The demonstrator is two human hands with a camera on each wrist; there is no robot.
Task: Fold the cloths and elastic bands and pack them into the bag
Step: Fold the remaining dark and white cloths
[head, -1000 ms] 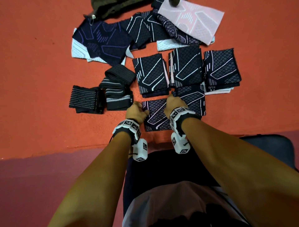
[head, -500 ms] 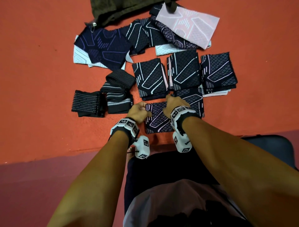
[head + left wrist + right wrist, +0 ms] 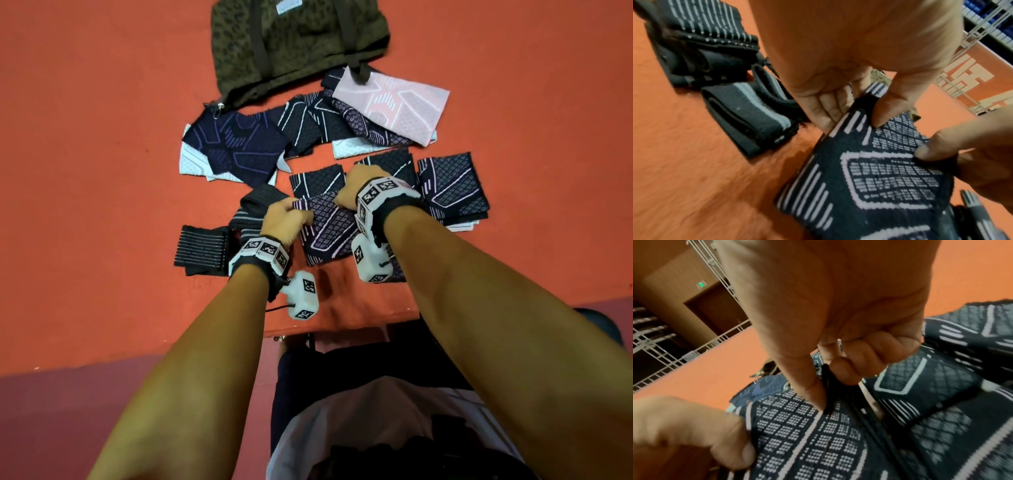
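fingers of left hand (image 3: 281, 222) and right hand (image 3: 356, 186) pinch the dark patterned cloth's (image 3: 330, 229) far corners.

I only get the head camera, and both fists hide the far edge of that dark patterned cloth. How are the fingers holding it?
Observer: The left wrist view shows the left hand pinching a corner of the cloth, thumb on top and fingers underneath.
Visitor: And the other hand?
Observer: In the right wrist view, the right hand pinches the cloth's edge between the thumb and a curled finger.
Visitor: Anything beyond the table?
Observer: White railings and a brown door under a green sign.
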